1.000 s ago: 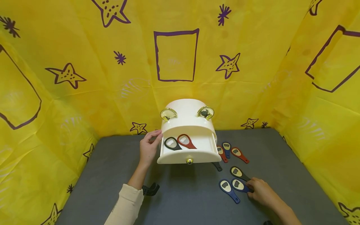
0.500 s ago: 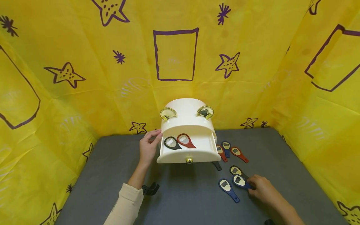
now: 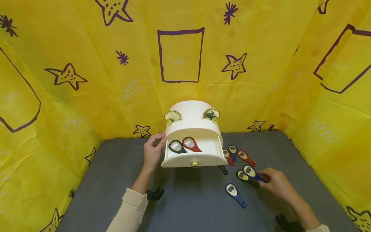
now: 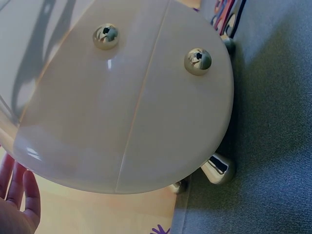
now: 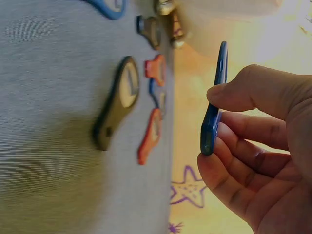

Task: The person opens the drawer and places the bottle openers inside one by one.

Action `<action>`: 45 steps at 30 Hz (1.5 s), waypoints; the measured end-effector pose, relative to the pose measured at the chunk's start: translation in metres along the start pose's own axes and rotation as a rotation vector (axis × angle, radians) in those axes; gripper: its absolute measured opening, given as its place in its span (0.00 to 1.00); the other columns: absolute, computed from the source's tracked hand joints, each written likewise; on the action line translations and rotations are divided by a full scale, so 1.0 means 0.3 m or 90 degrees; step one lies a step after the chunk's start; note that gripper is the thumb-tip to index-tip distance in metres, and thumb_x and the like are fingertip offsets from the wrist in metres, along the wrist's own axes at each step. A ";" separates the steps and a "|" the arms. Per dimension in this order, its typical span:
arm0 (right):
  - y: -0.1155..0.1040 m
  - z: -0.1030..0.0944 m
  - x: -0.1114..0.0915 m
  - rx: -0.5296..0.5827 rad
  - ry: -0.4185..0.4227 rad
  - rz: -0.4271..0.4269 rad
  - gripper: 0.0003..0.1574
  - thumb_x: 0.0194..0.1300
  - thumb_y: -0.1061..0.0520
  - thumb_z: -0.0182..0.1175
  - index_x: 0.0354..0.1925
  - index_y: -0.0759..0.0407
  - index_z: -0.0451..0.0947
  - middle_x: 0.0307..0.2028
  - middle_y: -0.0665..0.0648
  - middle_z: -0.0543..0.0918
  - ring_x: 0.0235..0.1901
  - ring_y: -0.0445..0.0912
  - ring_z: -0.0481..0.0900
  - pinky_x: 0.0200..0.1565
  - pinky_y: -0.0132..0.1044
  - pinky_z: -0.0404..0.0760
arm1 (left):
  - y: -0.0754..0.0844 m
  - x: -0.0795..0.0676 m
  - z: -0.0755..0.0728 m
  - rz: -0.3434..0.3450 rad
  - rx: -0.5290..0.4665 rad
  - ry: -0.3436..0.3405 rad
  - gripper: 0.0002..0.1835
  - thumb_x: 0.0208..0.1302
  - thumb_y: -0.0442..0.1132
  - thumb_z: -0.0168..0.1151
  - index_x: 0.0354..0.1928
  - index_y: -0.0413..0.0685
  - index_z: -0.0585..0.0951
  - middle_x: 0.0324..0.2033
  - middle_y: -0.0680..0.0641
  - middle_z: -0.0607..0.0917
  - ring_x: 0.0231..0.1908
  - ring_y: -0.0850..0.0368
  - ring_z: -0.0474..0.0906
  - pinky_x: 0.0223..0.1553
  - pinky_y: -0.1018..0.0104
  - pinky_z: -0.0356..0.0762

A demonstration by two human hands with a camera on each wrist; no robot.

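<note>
My right hand [image 3: 276, 183] pinches a blue bottle opener [image 3: 251, 172] by its handle, thumb against fingers. In the right wrist view this opener [image 5: 210, 126] appears edge-on, above the table. A white rounded cabinet [image 3: 189, 112] with gold knobs and gold ear-like discs stands at the back. Its drawer [image 3: 176, 162] is pulled out and holds a black bottle opener [image 3: 176, 147] and a red bottle opener [image 3: 191, 144]. My left hand [image 3: 153, 153] rests its fingertips at the cabinet's left side, fingers loosely extended.
On the grey table [image 3: 188, 206], a black opener [image 3: 241, 175] lies just below the held one, with a blue opener [image 3: 235, 195] nearer. Two red openers, including one [image 3: 246, 158] farther right, and a blue opener [image 3: 233, 153] lie right of the cabinet. A black handle [image 3: 223, 169] shows beside the drawer.
My right hand has lifted the blue bottle opener from the table and moved it away from me, over the black one. My left hand has stayed at the cabinet.
</note>
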State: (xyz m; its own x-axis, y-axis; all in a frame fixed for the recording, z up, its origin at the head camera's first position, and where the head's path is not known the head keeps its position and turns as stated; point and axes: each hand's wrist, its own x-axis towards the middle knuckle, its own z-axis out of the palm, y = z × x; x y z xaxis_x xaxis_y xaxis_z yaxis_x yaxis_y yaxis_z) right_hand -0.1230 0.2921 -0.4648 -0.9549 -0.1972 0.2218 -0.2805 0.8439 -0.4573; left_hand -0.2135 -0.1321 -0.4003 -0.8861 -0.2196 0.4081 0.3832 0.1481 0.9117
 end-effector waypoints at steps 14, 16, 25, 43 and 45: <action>-0.046 -0.091 0.080 -0.003 0.075 -0.049 0.14 0.45 0.69 0.73 0.34 0.65 0.83 0.27 0.51 0.80 0.25 0.38 0.75 0.27 0.29 0.76 | -0.003 -0.005 0.001 0.000 0.000 0.000 0.11 0.60 0.28 0.66 0.43 0.26 0.84 0.47 0.29 0.83 0.45 0.74 0.77 0.40 0.81 0.76; -0.052 -0.099 0.089 -0.004 0.092 -0.063 0.14 0.45 0.69 0.74 0.33 0.64 0.83 0.27 0.51 0.80 0.25 0.39 0.75 0.27 0.29 0.76 | -0.004 -0.004 0.002 0.001 0.003 0.000 0.11 0.60 0.28 0.66 0.43 0.26 0.83 0.47 0.29 0.83 0.45 0.75 0.77 0.40 0.80 0.77; -0.101 -0.152 0.134 -0.003 0.077 -0.057 0.16 0.47 0.68 0.72 0.37 0.65 0.82 0.30 0.54 0.82 0.28 0.42 0.77 0.29 0.30 0.79 | -0.008 -0.003 0.004 0.007 0.005 -0.001 0.11 0.60 0.28 0.66 0.43 0.26 0.83 0.47 0.29 0.83 0.45 0.75 0.77 0.40 0.81 0.76; -0.192 -0.204 0.215 0.027 0.101 -0.128 0.17 0.47 0.70 0.73 0.39 0.63 0.82 0.32 0.54 0.83 0.29 0.42 0.79 0.33 0.32 0.82 | -0.015 0.000 0.001 0.005 0.001 0.004 0.11 0.60 0.28 0.66 0.42 0.26 0.83 0.47 0.29 0.83 0.45 0.74 0.77 0.39 0.79 0.77; -0.200 -0.205 0.221 0.024 0.105 -0.138 0.17 0.47 0.69 0.73 0.38 0.63 0.83 0.32 0.53 0.83 0.29 0.42 0.79 0.33 0.32 0.82 | -0.015 0.000 0.001 0.004 0.003 0.002 0.11 0.60 0.28 0.66 0.42 0.26 0.83 0.47 0.29 0.83 0.45 0.74 0.77 0.40 0.79 0.77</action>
State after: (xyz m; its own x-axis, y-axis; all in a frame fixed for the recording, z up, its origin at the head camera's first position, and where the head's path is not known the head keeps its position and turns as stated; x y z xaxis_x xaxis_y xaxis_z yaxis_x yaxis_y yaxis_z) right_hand -0.1636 0.2591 -0.3696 -0.8444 -0.2849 0.4536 -0.4830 0.7711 -0.4149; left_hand -0.2154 -0.1326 -0.4043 -0.8827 -0.2215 0.4145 0.3881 0.1540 0.9087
